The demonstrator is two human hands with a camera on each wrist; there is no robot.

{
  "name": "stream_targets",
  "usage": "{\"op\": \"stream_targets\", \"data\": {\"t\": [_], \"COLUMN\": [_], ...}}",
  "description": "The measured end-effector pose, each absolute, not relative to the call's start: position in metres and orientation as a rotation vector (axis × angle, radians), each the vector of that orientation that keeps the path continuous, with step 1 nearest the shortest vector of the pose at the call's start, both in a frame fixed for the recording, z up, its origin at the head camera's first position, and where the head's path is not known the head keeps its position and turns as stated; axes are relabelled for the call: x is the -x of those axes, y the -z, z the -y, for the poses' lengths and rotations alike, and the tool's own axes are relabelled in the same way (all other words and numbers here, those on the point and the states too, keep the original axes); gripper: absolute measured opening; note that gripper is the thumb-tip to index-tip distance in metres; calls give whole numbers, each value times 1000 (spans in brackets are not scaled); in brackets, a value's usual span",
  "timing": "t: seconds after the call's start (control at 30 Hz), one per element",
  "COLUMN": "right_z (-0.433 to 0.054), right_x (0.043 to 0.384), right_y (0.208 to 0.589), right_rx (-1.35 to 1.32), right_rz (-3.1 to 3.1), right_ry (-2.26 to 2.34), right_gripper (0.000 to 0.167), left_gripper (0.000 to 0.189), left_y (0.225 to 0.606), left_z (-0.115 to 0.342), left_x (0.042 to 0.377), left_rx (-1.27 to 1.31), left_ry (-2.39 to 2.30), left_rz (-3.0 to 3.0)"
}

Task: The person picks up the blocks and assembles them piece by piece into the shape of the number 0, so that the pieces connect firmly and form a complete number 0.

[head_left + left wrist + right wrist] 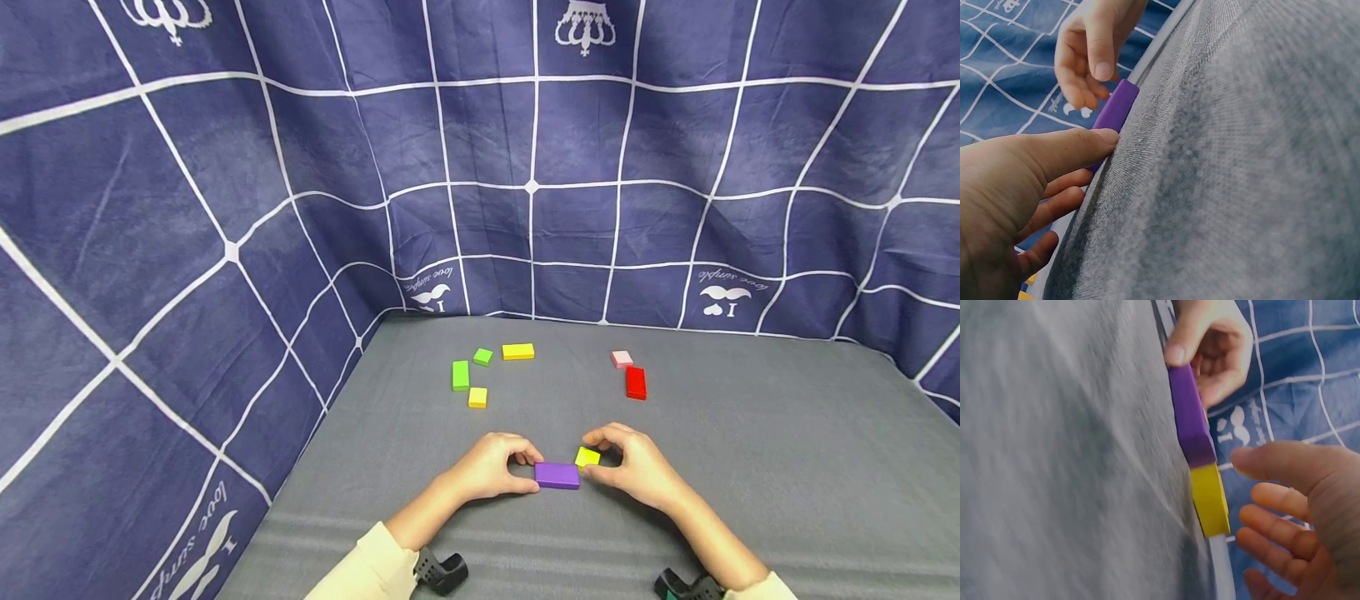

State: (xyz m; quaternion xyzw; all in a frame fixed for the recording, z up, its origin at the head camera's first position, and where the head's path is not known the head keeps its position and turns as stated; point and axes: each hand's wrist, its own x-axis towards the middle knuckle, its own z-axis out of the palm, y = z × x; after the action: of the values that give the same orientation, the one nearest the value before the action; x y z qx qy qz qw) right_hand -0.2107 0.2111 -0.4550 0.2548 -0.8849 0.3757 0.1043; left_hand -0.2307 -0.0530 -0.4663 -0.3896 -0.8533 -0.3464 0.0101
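Observation:
A purple rectangular block [557, 476] lies on the grey cloth in front of me. My left hand [497, 468] pinches its left end; in the left wrist view the thumb [1107, 136] presses on the near side of the purple block [1117, 106]. A small yellow block [588, 457] sits at the purple block's right end, slightly turned in the head view. In the right wrist view this yellow block [1210, 501] appears to meet the purple block [1192, 419]. My right hand [636, 468] is around the yellow block, thumb and fingers spread, with a gap visible in the right wrist view.
Farther back on the left are a green block [461, 376], a small green block [483, 357], a yellow block [517, 352] and a small pale-yellow block [477, 397]. Back right lie a pink block [622, 358] and a red block [636, 383]. A blue checked curtain [487, 225] borders the table.

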Motion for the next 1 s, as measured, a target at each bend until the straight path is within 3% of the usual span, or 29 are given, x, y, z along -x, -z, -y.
{"op": "stream_targets", "data": {"t": [0.3, 1.0], "right_z": [-198, -194], "right_x": [206, 207], "right_y": [460, 468], "right_rx": [-844, -823], "right_rz": [2539, 2533], "right_ry": [-1124, -1076], "right_gripper": [15, 19], "left_gripper": [27, 30], "left_y": [467, 460], "left_z": [54, 53], "left_x": [232, 231], "left_rx": [1235, 1266], "left_ry": [1072, 1062], "left_rz": [2638, 2687]}}
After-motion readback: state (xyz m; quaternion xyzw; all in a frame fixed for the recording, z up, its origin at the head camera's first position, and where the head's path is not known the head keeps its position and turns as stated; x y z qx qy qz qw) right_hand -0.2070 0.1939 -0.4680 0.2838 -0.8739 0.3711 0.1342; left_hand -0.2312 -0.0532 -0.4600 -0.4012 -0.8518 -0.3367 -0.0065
